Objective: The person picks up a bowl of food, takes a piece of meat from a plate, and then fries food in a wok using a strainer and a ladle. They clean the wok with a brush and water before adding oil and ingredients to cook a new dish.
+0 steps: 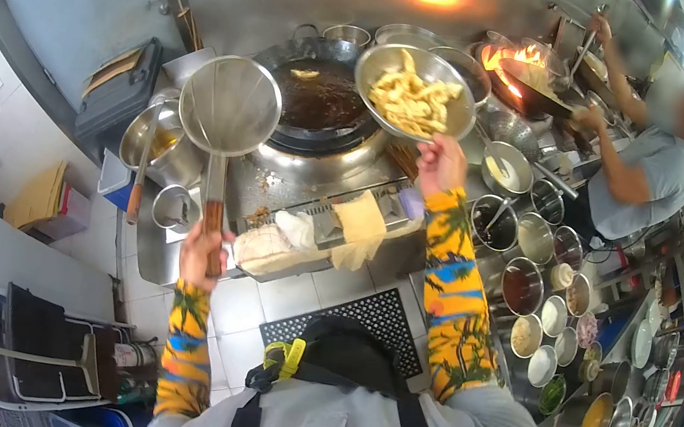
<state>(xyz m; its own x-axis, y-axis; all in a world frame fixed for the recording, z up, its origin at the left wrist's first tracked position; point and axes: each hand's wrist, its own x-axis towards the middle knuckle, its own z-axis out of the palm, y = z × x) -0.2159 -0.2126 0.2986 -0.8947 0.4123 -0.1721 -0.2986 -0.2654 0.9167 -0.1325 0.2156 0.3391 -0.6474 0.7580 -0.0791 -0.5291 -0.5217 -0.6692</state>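
Passages, as I view them remotely: one gap above the wok [318, 143], between strainer [230, 105] and metal bowl [373, 77]; one wide lane between left hand [204, 258] and right hand [440, 167], above the cloths [360, 217]. Obstacles I list: left, a steel pot [190, 157] and a wooden-handled tool [135, 200]; behind the wok, a small bowl [346, 34]; right, crowded containers [503, 283], a flaming pan [527, 98], a co-worker's arm [623, 176].
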